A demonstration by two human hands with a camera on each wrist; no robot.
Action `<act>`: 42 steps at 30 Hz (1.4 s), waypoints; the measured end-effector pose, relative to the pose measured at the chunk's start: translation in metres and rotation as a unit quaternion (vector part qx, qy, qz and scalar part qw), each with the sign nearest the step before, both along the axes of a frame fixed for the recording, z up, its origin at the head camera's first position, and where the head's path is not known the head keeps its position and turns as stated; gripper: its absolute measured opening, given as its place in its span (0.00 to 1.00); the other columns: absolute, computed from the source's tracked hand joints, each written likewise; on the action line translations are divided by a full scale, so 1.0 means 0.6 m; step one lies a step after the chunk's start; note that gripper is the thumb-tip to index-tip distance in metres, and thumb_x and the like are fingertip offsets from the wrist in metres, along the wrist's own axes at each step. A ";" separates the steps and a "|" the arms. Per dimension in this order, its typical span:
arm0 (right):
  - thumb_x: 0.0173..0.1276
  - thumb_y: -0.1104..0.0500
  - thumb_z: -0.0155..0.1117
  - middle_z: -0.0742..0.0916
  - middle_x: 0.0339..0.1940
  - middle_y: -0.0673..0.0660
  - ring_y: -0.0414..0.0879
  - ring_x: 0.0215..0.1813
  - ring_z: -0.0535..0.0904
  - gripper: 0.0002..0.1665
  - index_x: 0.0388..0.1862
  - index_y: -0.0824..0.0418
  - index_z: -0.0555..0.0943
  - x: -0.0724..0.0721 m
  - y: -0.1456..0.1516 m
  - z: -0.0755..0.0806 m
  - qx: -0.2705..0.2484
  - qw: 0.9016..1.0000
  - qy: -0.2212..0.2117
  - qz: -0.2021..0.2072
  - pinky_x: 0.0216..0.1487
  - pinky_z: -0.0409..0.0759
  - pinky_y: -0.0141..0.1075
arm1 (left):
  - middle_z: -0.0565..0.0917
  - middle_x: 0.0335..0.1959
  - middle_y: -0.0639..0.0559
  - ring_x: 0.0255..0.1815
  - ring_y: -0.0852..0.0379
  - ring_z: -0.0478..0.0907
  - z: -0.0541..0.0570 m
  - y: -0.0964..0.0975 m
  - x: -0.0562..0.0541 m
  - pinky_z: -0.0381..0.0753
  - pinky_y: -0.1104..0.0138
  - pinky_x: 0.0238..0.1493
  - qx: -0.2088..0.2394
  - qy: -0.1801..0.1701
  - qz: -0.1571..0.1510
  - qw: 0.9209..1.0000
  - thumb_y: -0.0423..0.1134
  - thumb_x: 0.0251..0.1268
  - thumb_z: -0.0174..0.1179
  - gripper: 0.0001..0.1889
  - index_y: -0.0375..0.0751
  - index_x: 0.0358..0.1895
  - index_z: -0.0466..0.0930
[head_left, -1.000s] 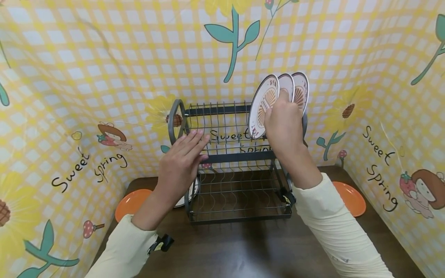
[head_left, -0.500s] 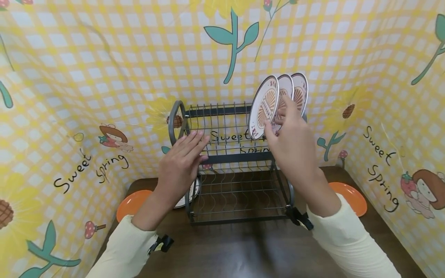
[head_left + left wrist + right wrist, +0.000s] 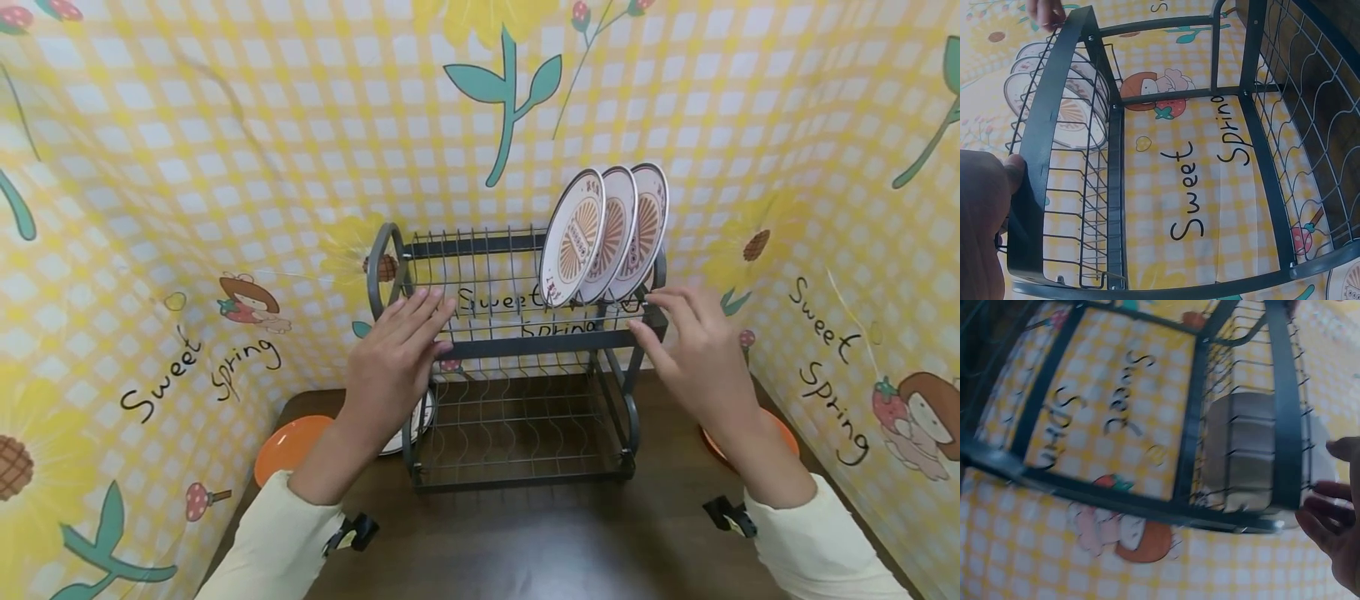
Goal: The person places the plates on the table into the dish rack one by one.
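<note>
Checked backdrop (image 3: 322, 133); my left hand (image 3: 393, 354) rests straight-fingered on the rack (image 3: 525, 340) at 8 o'clock, probably steadying it; right hand (image 3: 701, 358), fingers apart, 4 o'clock of plates (image 3: 573, 237) slotted on edge.

I find room to pass over the rack's upper tier (image 3: 525, 342) between my left hand (image 3: 390, 358) and three standing plates (image 3: 615, 237), which obstruct its right end.

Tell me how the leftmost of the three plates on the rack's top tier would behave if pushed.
The plate is probably stiff, judging by its even, unbent outline. Standing on edge in the rack, it would likely tip, not slide flat. Being round, it might roll if it came free.
</note>
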State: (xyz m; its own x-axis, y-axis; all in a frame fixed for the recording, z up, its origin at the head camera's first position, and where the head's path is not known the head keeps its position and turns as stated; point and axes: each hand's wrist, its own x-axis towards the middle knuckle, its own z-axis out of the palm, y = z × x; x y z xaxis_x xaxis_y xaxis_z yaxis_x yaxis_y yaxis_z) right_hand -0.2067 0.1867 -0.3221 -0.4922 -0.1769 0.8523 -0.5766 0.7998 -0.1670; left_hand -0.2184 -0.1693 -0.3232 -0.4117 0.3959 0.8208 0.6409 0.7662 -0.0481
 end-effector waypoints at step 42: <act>0.58 0.73 0.75 0.91 0.48 0.63 0.52 0.52 0.90 0.12 0.43 0.67 0.91 -0.031 0.026 -0.064 -0.164 0.982 0.052 0.075 0.59 0.82 0.22 | 0.42 0.83 0.27 0.83 0.30 0.51 -0.297 -0.137 -0.034 0.62 0.36 0.78 0.676 -0.592 0.164 0.408 0.42 0.85 0.36 0.36 0.37 0.83 0.27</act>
